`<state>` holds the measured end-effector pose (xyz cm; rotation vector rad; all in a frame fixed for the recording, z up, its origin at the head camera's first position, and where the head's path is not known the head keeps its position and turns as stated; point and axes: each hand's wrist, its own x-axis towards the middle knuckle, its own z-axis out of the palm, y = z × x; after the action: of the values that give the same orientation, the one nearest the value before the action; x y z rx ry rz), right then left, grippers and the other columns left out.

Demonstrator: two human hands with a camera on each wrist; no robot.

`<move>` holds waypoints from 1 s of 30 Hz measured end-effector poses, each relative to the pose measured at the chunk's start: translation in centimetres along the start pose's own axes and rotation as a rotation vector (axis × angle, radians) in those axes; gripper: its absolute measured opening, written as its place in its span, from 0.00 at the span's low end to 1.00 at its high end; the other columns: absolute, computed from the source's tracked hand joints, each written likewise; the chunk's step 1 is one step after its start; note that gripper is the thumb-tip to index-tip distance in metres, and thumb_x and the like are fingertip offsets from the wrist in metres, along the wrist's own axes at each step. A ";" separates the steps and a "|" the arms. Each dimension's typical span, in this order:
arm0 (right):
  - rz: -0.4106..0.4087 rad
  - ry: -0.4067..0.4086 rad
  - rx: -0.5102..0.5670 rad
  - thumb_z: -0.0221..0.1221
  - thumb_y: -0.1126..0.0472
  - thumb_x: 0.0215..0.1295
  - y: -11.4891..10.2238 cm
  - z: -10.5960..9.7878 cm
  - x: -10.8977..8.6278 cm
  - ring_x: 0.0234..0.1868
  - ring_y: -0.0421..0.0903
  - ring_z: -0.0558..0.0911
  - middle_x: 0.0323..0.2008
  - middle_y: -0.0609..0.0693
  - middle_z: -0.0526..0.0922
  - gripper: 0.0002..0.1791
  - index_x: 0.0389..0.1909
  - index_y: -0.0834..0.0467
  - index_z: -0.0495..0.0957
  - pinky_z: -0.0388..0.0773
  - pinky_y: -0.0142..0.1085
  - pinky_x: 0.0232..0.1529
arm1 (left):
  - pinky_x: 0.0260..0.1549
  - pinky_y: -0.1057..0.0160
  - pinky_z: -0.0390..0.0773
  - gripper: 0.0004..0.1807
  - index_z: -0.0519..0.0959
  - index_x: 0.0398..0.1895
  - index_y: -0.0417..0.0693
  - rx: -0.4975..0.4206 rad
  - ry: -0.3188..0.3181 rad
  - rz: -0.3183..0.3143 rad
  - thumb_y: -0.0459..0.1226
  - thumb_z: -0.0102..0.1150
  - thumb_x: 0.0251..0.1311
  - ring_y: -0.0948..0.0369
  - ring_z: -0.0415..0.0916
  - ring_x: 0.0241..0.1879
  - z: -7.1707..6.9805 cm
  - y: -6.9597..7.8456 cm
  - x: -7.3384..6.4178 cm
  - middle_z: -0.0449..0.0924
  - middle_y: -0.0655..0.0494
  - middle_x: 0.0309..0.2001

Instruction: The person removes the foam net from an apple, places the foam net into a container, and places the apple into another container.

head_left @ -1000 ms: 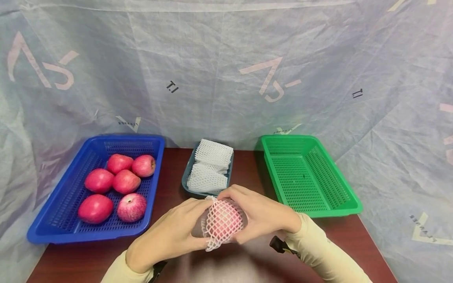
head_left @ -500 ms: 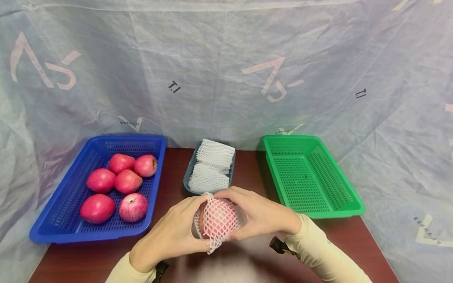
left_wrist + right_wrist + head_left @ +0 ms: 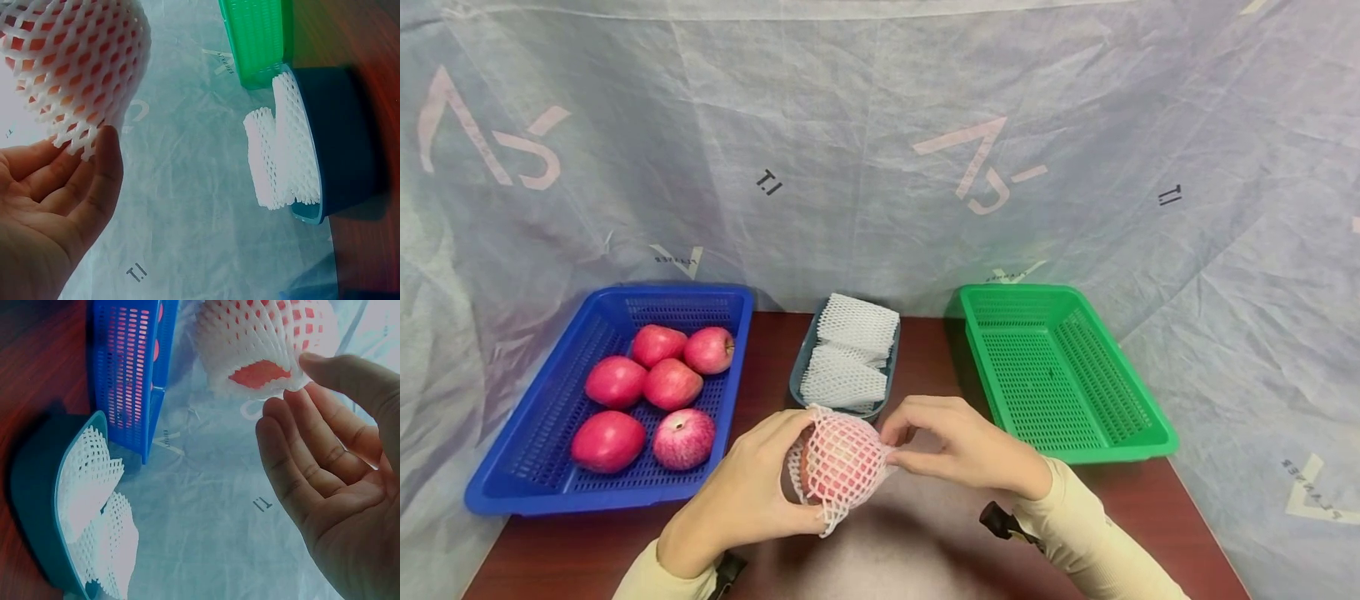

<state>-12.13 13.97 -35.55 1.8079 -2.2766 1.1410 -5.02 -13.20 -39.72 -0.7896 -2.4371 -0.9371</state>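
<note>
A red apple (image 3: 844,461) in a white foam net sleeve (image 3: 81,62) is held up over the front of the table. My left hand (image 3: 748,487) grips its left side, fingers and thumb curled round the net's open edge. At the apple's right, my right hand (image 3: 962,446) pinches the other end of the net between thumb and forefinger. In the right wrist view, red skin (image 3: 259,375) shows through a gap at that end, and the rest of the right hand's fingers are loosely bent below it.
Several bare apples (image 3: 670,385) lie in a blue basket (image 3: 475,492) on the left. Behind the hands, a small dark teal bin (image 3: 344,144) contains white foam nets (image 3: 846,375). A green basket (image 3: 1138,425) stands at the right, with a grey cloth (image 3: 865,167) hanging behind.
The netted apple has shifted left with my left hand. My right hand has drawn off from round the apple's right side and now pinches the net's end there.
</note>
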 end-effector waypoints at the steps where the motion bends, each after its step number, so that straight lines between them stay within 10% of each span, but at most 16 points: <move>1: -0.010 0.006 -0.005 0.65 0.64 0.62 0.1 0.0 0.0 0.42 0.35 0.79 0.39 0.40 0.80 0.11 0.44 0.52 0.78 0.78 0.29 0.43 | 0.45 0.57 0.78 0.54 0.73 0.58 0.46 -0.001 0.001 -0.002 0.52 0.80 0.16 0.64 0.74 0.50 0.0 0.0 0.0 0.76 0.59 0.52; 22: 0.139 0.000 -0.103 0.62 0.66 0.50 1.4 -0.4 -2.1 0.34 0.35 0.77 0.31 0.36 0.75 0.11 0.32 0.48 0.74 0.75 0.26 0.36 | 0.54 0.71 0.67 0.50 0.72 0.62 0.53 -0.027 0.039 -0.029 0.53 0.79 0.27 0.65 0.73 0.53 -1.0 -0.4 -0.6 0.75 0.64 0.54; 30: 0.212 0.076 -0.187 0.61 0.64 0.52 3.2 -1.3 -3.5 0.30 0.37 0.77 0.29 0.36 0.76 0.07 0.30 0.50 0.75 0.77 0.30 0.31 | 0.53 0.72 0.67 0.48 0.72 0.61 0.60 0.028 0.042 -0.139 0.57 0.79 0.29 0.68 0.71 0.53 -2.3 -0.8 -1.8 0.73 0.69 0.54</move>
<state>-14.21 17.81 -37.85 1.4631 -2.4818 0.9624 -3.74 -15.96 -39.50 -0.5912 -2.4887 -0.9578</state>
